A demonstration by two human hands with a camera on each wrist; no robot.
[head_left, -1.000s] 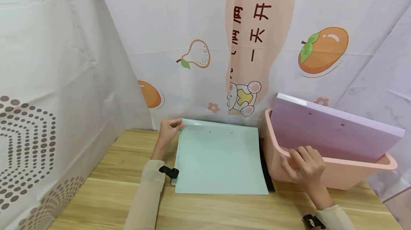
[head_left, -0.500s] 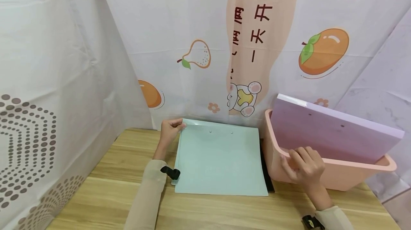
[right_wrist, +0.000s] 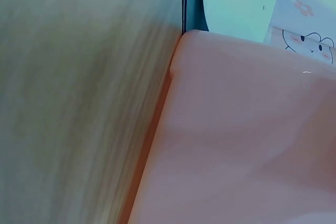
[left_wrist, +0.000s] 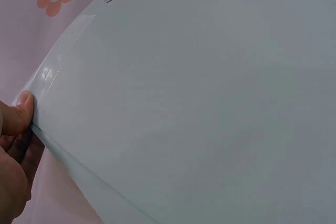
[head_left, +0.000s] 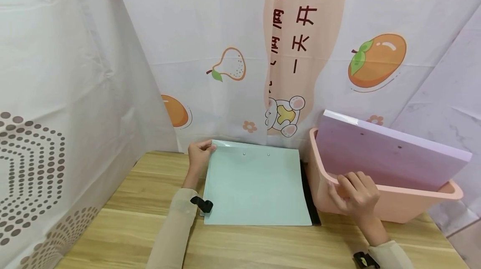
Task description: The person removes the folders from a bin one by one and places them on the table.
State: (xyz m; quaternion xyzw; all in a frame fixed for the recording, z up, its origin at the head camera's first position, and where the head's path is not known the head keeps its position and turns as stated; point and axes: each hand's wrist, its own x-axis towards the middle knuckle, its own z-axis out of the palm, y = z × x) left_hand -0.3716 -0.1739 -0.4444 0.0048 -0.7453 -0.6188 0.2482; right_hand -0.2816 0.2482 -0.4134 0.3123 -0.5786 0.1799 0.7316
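A pale green file folder [head_left: 255, 187] lies on the wooden table, with two small metal rivets near its far edge. My left hand [head_left: 199, 156] pinches its far left corner between thumb and fingers. In the left wrist view the thumb presses on the folder's corner [left_wrist: 39, 95], and the sheet bows slightly. A black flat thing [head_left: 311, 202] shows under the folder's right side; most of it is hidden. My right hand [head_left: 357, 196] grips the near rim of a pink plastic bin [head_left: 398, 204], fingers curled over it. The right wrist view shows the bin's wall [right_wrist: 236, 129] but no hand.
A purple folder [head_left: 375, 154] stands tilted in the bin, its top edge above the rim. Behind the table hangs a printed cloth [head_left: 233, 14] with fruit drawings, and a white cloth [head_left: 75, 72] borders the left. Wooden tabletop [head_left: 240, 248] lies in front.
The green folder's right edge has shifted slightly left, showing a little more of the black thing. Both hands keep their holds, and the bin stays put.
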